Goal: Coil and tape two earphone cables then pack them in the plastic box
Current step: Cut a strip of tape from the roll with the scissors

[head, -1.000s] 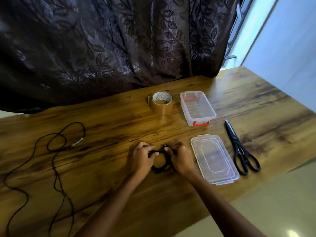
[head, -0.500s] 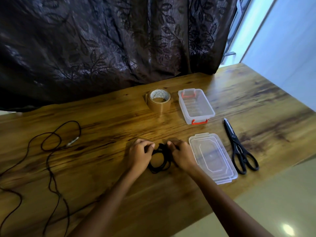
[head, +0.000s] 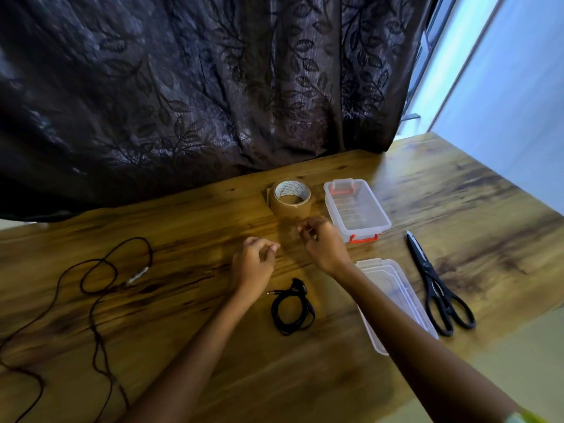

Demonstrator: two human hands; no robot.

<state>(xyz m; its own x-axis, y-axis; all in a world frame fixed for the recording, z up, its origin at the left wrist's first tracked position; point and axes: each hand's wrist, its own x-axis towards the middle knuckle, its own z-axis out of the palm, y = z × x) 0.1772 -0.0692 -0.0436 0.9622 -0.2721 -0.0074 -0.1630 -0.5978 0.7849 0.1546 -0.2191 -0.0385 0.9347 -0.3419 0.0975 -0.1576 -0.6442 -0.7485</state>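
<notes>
A coiled black earphone cable (head: 291,311) lies loose on the wooden table (head: 183,346), its jack pointing left, between my forearms. My left hand (head: 254,265) hovers above and left of it, fingers curled in with nothing in them. My right hand (head: 324,244) is further back, fingertips pinched together just in front of the brown tape roll (head: 291,199); I see nothing held. The second earphone cable (head: 100,271) sprawls uncoiled at the far left. The clear plastic box (head: 357,210) with orange latches stands open right of the tape. Its lid (head: 393,296) lies nearer, partly under my right forearm.
Black scissors (head: 439,286) lie right of the lid, blades pointing away. A dark patterned curtain (head: 213,87) hangs along the table's far edge. The table's right edge drops to a pale floor (head: 500,355).
Both hands have let go of the coiled cable and moved away from me toward the tape roll. The coil now lies alone on the table.
</notes>
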